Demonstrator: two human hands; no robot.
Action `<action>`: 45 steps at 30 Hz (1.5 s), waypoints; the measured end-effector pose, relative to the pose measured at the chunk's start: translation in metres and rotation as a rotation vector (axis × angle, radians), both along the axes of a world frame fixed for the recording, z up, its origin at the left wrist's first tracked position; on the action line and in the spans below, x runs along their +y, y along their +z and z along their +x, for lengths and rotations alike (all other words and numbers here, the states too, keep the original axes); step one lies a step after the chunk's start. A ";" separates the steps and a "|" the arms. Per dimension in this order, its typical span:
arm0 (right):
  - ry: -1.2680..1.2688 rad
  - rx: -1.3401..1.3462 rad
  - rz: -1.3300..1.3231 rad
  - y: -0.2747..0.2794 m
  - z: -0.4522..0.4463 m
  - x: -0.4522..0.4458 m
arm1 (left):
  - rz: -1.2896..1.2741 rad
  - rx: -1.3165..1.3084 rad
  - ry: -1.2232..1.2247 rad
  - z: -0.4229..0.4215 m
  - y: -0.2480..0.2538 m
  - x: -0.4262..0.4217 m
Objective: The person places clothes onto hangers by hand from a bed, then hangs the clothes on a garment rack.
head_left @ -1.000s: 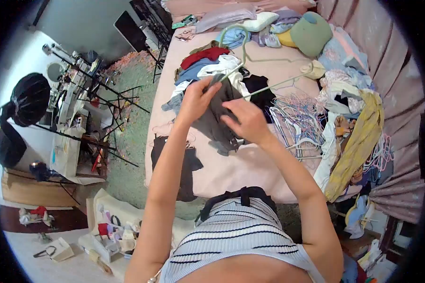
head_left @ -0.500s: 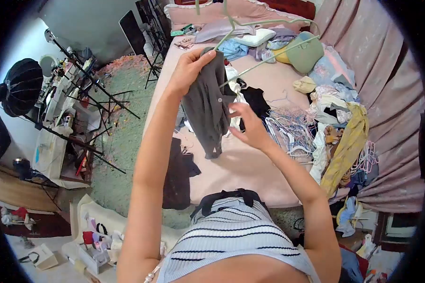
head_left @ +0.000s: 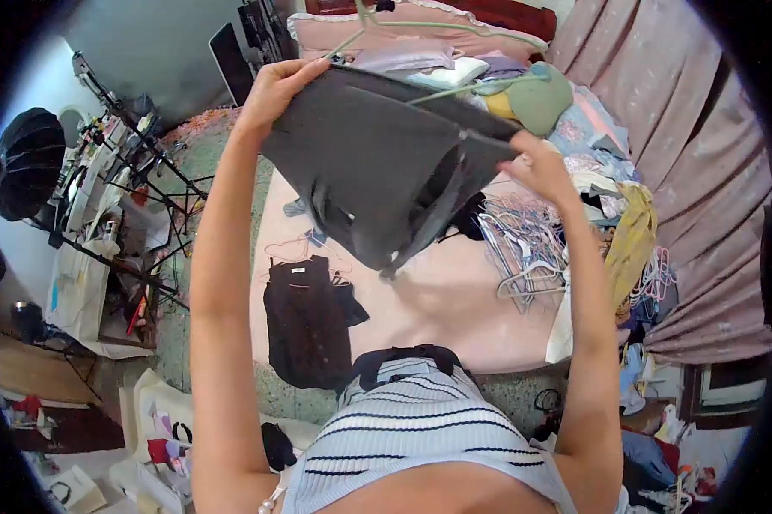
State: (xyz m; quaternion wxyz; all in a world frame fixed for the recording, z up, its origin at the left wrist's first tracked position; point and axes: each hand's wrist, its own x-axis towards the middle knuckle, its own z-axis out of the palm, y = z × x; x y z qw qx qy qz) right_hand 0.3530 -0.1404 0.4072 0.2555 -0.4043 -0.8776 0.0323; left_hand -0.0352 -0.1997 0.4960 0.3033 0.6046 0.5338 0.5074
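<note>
A dark grey garment [head_left: 360, 146] with a small button hangs spread between my two hands above the bed. My left hand [head_left: 279, 94] is closed on its upper left corner, right where the left end of a pale green clothes hanger [head_left: 454, 30] meets the cloth. At the garment's right edge, my right hand [head_left: 536, 167] pinches the fabric with bent fingers. The hanger's lower bar enters the garment's opening, while its right end sticks out uncovered above my right hand. The garment's lower part droops in folds.
On the bed [head_left: 454, 317] lie a black top [head_left: 309, 317], a heap of hangers [head_left: 523, 248], and piled clothes with a yellow garment [head_left: 632, 231]. Pillows [head_left: 463, 70] lie at the far end. Light stands [head_left: 137, 193] and a cluttered desk [head_left: 86, 257] stand left; a curtain [head_left: 694, 171] hangs right.
The garment, bunched and hanging down before, is now stretched wide. My left hand has moved left and up; my right hand has moved right and up and closed on the garment's edge.
</note>
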 end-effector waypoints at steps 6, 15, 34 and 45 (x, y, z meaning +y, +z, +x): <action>-0.021 -0.013 0.136 0.070 0.010 -0.004 | 0.033 0.049 0.012 -0.018 -0.012 0.018; -0.135 -0.047 0.155 0.100 0.013 0.001 | 0.288 0.436 0.074 -0.022 -0.009 0.031; -0.011 0.226 0.332 0.130 -0.043 0.019 | 0.407 0.217 -0.039 -0.003 0.006 0.076; -0.119 0.262 0.325 0.111 -0.013 0.029 | 0.122 -0.242 0.014 -0.025 -0.050 0.064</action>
